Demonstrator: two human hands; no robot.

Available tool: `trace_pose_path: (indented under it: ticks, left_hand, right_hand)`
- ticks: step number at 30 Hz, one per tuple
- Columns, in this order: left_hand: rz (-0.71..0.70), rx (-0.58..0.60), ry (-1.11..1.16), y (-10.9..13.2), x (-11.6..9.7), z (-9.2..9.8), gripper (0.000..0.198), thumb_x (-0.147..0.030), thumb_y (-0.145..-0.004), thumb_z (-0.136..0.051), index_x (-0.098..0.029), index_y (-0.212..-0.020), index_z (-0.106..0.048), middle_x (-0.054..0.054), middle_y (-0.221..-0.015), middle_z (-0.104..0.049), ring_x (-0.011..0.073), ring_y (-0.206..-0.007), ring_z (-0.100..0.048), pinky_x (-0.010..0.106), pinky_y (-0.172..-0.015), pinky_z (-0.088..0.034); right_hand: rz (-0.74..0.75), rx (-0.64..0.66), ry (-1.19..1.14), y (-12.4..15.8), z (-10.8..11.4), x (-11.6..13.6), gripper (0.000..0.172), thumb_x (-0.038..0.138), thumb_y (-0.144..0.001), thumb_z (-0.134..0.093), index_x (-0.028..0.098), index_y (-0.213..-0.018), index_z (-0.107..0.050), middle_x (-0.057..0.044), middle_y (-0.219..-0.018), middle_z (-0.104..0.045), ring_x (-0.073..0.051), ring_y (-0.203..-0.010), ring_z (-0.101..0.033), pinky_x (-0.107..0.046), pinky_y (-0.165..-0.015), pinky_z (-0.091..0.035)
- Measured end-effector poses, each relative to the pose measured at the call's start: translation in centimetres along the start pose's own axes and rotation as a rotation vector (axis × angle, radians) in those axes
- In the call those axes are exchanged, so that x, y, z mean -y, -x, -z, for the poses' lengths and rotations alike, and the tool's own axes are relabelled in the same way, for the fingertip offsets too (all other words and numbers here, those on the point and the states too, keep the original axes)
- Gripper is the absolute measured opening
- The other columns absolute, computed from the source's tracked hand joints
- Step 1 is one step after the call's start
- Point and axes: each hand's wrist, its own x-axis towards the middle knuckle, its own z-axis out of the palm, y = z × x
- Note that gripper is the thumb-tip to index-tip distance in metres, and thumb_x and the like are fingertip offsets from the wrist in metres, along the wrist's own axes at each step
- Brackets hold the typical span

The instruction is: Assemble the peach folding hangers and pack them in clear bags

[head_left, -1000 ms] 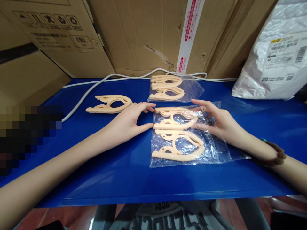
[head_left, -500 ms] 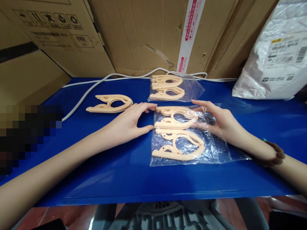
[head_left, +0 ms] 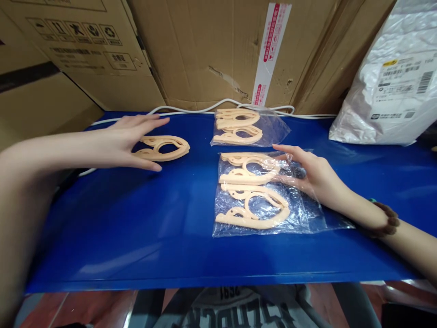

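Note:
My left hand (head_left: 128,143) is spread over a beige folding clothes hanger set (head_left: 174,157) on the left of the blue table. Fingers lie beyond it and the thumb on the near side; the hand covers its left end. My right hand (head_left: 312,175) is at the right side of a clear plastic bag (head_left: 307,218), with fingers apart. Its thumb and some fingers show through the film, by the upper of the folding hangers (head_left: 262,223) in the bag. Whether they press on the hangers, I cannot tell.
Behind lies another clear bag with beige folding hangers (head_left: 239,136). A white cable (head_left: 201,109) runs along the back, before cardboard boxes (head_left: 205,50). A white parcel bag (head_left: 372,105) with a label stands at the right. The blue table's (head_left: 191,259) front edge is near my lap.
My left hand has let go of the bag's left side and moved left to the loose hangers, opening wide. My right hand and the bag have hardly moved.

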Motion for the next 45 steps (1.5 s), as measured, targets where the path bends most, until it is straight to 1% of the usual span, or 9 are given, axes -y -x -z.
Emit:
trace_pose_path:
  ticks: [4,7,14,18,22,25,28,34,45]
  left_hand:
    - [0.023,0.122,-0.019,1.0,5.8,-1.4,0.096,-0.066,-0.076,-0.075,-0.021,-0.153,-0.040,0.011,-0.150,-0.053,0.0371,-0.127,-0.058,0.058,-0.099,-0.050]
    - [0.042,0.148,0.014,0.8,6.3,-1.6,0.092,-0.066,-0.078,-0.072,-0.022,-0.152,-0.040,0.009,-0.151,-0.052,0.0335,-0.126,-0.060,0.053,-0.100,-0.051]
    - [0.160,0.167,0.063,-0.2,1.1,1.0,0.082,-0.076,-0.075,-0.066,-0.020,-0.135,-0.060,0.006,-0.129,-0.065,0.0282,-0.114,-0.062,0.040,-0.098,-0.049]
    - [0.305,0.005,0.082,-0.8,-2.3,3.4,0.080,-0.082,-0.073,-0.060,-0.026,-0.130,-0.063,0.003,-0.127,-0.064,0.0270,-0.109,-0.063,0.040,-0.096,-0.049]
    - [0.141,-0.299,0.111,-1.2,-5.5,3.9,0.085,-0.083,-0.078,-0.053,-0.019,-0.134,-0.060,0.007,-0.126,-0.061,0.0246,-0.112,-0.060,0.039,-0.102,-0.046]
    - [0.006,-0.486,0.109,-1.4,-8.6,3.0,0.080,-0.069,-0.083,-0.064,-0.017,-0.142,-0.052,0.011,-0.132,-0.057,0.0243,-0.118,-0.056,0.039,-0.103,-0.047]
    - [-0.194,-0.552,0.109,-1.4,-12.4,1.7,0.076,-0.052,-0.084,-0.073,-0.020,-0.147,-0.045,0.013,-0.130,-0.058,0.0269,-0.119,-0.056,0.046,-0.104,-0.048]
    - [-0.383,-0.463,0.238,-0.9,-17.5,-0.2,0.078,-0.046,-0.090,-0.068,-0.023,-0.155,-0.031,0.013,-0.134,-0.059,0.0281,-0.120,-0.059,0.042,-0.098,-0.052]
    - [-0.339,-0.362,0.284,-1.4,-17.2,-1.3,0.077,-0.045,-0.091,-0.068,-0.021,-0.153,-0.030,0.015,-0.140,-0.054,0.0288,-0.125,-0.055,0.043,-0.102,-0.048]
  right_hand:
    - [0.009,0.013,0.014,0.0,0.2,0.1,0.056,0.045,-0.094,-0.062,0.029,-0.145,-0.045,-0.004,-0.116,-0.072,-0.023,-0.097,-0.069,-0.039,-0.083,-0.055]
    - [0.026,0.007,0.030,0.0,0.5,0.1,0.054,0.044,-0.095,-0.060,0.027,-0.144,-0.047,-0.005,-0.114,-0.072,-0.023,-0.092,-0.069,-0.038,-0.079,-0.055]
    - [-0.112,-0.020,0.015,0.2,1.5,-0.4,0.044,0.032,-0.093,-0.059,0.023,-0.136,-0.054,-0.003,-0.094,-0.075,-0.020,-0.075,-0.067,-0.034,-0.070,-0.051]
    - [-0.209,-0.128,0.036,0.2,2.3,-0.5,0.037,0.032,-0.095,-0.055,0.022,-0.131,-0.058,-0.003,-0.089,-0.075,-0.019,-0.068,-0.064,-0.033,-0.064,-0.046]
    - [-0.212,-0.204,0.099,0.3,3.0,0.2,0.034,0.032,-0.096,-0.055,0.024,-0.129,-0.060,-0.005,-0.095,-0.074,-0.021,-0.075,-0.064,-0.036,-0.070,-0.049]
    - [-0.163,-0.237,0.096,0.5,3.3,1.2,0.033,0.036,-0.096,-0.055,0.028,-0.127,-0.061,-0.006,-0.102,-0.072,-0.025,-0.089,-0.066,-0.041,-0.078,-0.052]
    - [-0.153,-0.203,-0.092,0.9,3.1,2.8,0.035,0.038,-0.096,-0.057,0.030,-0.130,-0.059,-0.005,-0.108,-0.072,-0.025,-0.097,-0.067,-0.043,-0.087,-0.054]
    - [-0.200,-0.032,-0.532,1.5,2.7,5.2,0.041,0.038,-0.092,-0.066,0.032,-0.131,-0.059,-0.002,-0.096,-0.073,-0.020,-0.086,-0.071,-0.034,-0.076,-0.060]
    - [-0.261,0.042,-0.672,1.3,2.4,4.7,0.040,0.039,-0.091,-0.069,0.031,-0.129,-0.060,-0.001,-0.094,-0.077,-0.019,-0.084,-0.074,-0.031,-0.071,-0.062]
